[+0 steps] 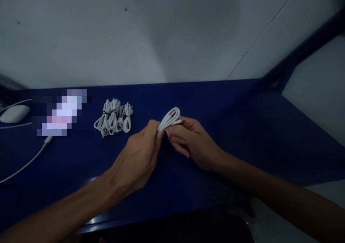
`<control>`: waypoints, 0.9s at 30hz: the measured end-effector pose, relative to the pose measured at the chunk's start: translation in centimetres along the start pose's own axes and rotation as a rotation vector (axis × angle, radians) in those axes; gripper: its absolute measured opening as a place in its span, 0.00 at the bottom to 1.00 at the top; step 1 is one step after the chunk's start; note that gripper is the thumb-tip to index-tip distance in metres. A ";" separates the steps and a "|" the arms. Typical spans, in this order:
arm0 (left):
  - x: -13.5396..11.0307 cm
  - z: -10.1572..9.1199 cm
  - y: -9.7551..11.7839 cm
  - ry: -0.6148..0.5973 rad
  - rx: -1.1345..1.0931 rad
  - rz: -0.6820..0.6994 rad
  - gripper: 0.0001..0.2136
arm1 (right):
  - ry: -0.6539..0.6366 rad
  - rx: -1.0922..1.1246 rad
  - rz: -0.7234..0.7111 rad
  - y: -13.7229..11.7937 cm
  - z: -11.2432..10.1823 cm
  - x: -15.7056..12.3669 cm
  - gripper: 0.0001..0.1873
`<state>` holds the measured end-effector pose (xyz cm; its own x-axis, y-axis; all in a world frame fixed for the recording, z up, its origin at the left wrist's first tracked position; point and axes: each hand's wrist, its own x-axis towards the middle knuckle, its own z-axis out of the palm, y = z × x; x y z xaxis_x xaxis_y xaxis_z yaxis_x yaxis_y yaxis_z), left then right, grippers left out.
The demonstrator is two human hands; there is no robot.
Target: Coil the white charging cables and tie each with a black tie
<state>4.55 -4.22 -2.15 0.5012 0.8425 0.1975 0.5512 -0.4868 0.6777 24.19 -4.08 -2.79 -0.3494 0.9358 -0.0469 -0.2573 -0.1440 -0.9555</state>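
A white cable [170, 116], folded into a looped bundle, is held up above the blue table between both hands. My left hand [142, 148] is closed around the lower part of the bundle, its fingertips mostly hidden behind the knuckles. From the other side my right hand [192, 139] pinches the cable near a plug end, thumb and forefinger pressed together. The loop sticks out above both hands. Left of my left hand lies a group of several coiled white cables [111, 119], some cinched with dark ties.
The blue table [237, 128] runs back to a pale wall [107, 38]. At the left are a blurred-out lit phone [63, 113], a charging cord [25, 171] leading to it, and a white rounded case [14, 113]. A blue frame bar [302, 49] slants at the right.
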 end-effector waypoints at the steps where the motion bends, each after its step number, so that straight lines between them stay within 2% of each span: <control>1: 0.0 0.0 0.0 0.000 -0.010 -0.004 0.08 | 0.003 0.003 0.000 0.1 0.0 0.0 0.11; 10: 0.2 -0.4 0.5 -0.023 -0.098 -0.060 0.11 | -0.009 -0.008 0.004 -0.2 -0.1 0.0 0.12; 15: 0.4 -0.9 0.7 -0.043 -0.221 -0.099 0.16 | -0.032 -0.057 -0.003 -0.5 -0.6 0.0 0.12; 21: 0.7 -0.9 0.3 -0.027 -0.139 -0.044 0.12 | -0.064 -0.041 0.058 -0.8 -0.7 -0.1 0.14; 27: 0.7 -0.6 -0.2 -0.057 -0.124 -0.006 0.12 | -0.061 -0.154 0.031 -1.1 -0.8 -0.3 0.13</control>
<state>4.41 -3.35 -1.74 0.5371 0.8292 0.1549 0.4691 -0.4463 0.7621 25.24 -3.94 -1.97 -0.4100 0.9098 -0.0642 -0.1060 -0.1174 -0.9874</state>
